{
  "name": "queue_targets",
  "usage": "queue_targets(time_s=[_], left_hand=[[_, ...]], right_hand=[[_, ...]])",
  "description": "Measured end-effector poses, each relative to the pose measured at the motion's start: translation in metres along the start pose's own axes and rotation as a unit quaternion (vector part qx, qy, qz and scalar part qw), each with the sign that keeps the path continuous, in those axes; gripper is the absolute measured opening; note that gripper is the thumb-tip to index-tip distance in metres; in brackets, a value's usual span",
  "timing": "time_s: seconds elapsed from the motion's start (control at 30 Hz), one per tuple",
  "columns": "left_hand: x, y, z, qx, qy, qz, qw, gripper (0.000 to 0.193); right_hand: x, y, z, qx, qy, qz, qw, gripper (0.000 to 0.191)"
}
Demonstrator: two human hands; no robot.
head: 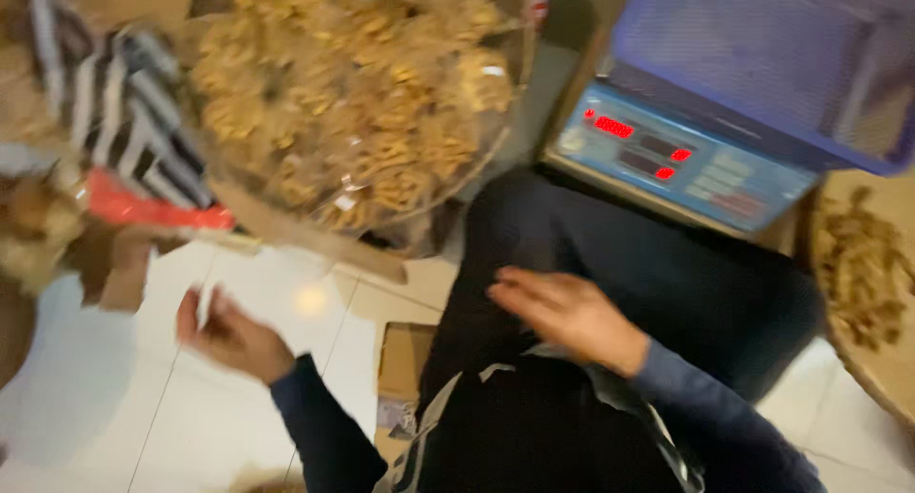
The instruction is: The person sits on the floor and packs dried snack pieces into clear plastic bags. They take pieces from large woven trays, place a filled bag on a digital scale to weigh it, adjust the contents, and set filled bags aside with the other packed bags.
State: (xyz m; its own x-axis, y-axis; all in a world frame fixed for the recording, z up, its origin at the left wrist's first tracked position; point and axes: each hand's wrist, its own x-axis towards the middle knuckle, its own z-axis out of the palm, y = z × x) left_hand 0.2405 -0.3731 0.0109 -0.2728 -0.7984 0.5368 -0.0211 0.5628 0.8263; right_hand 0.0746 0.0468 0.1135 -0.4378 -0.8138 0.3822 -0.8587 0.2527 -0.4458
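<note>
The left hand [229, 336] hovers over the tiled floor [114, 407] below the big basket of bagged snacks [362, 102], its grip loose and empty. The right hand [567, 312] rests flat, open, on the person's lap, just below the blue scale [686, 155], near enough to weigh bags.

My left grip [229, 336] hangs over the floor [86, 407] at left, my right grip [567, 314] rests on my lap [610, 255]. A snack tray [353, 102] sits ahead between them, a scale [686, 160] ahead right. Another tray [872, 283] lies far right, a box [405, 360] on the floor beside my lap.
</note>
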Motion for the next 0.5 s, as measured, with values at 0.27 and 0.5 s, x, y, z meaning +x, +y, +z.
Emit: queue_targets(time_s=[0.27, 0.5], left_hand=[[-0.093, 0.134, 0.109, -0.086, -0.129, 0.221, 0.963, 0.024], [-0.178, 0.216, 0.227, -0.071, -0.365, 0.344, 0.862, 0.02]], right_hand=[[-0.227, 0.08, -0.133, -0.278, 0.242, 0.391, 0.843, 0.015], [-0.426, 0.144, -0.176, -0.283, 0.159, 0.596, 0.734, 0.03]])
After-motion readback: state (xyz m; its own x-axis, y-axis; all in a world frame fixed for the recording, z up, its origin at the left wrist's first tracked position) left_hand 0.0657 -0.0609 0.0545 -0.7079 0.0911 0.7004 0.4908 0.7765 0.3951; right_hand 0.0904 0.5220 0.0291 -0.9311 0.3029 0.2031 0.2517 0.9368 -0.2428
